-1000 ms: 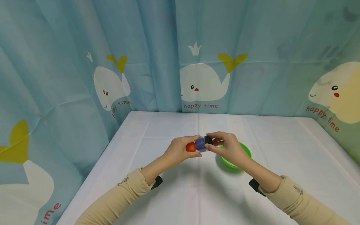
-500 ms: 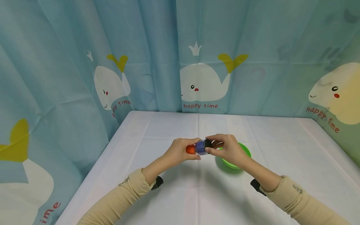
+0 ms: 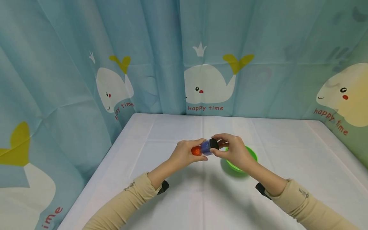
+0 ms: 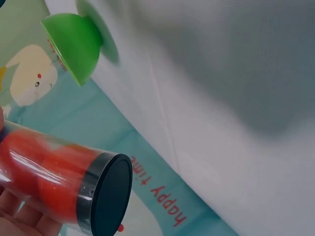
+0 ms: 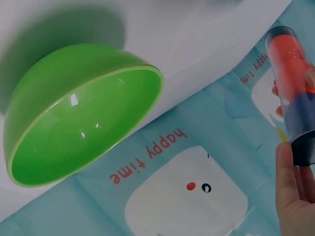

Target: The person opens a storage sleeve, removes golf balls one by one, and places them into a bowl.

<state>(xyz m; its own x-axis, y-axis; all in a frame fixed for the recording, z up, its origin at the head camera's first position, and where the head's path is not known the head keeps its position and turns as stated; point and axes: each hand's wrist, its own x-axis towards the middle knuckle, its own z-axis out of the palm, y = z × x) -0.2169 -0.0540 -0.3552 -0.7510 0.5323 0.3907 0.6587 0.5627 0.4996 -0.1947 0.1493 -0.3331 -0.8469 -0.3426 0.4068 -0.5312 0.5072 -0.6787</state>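
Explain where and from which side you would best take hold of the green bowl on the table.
Grip the green bowl at its rim, on the right side, thumb inside and fingers outside. It stands upright and open, its rounded outer wall gives little purchase, and both hands with the clear tube crowd its left side.

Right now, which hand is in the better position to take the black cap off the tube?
Probably the right hand: its fingers already pinch the black cap, while the left hand holds the clear tube by its orange end and can steady it.

green bowl [image 5: 74, 132], clear tube [image 5: 295, 98], fingers [image 5: 288, 172]
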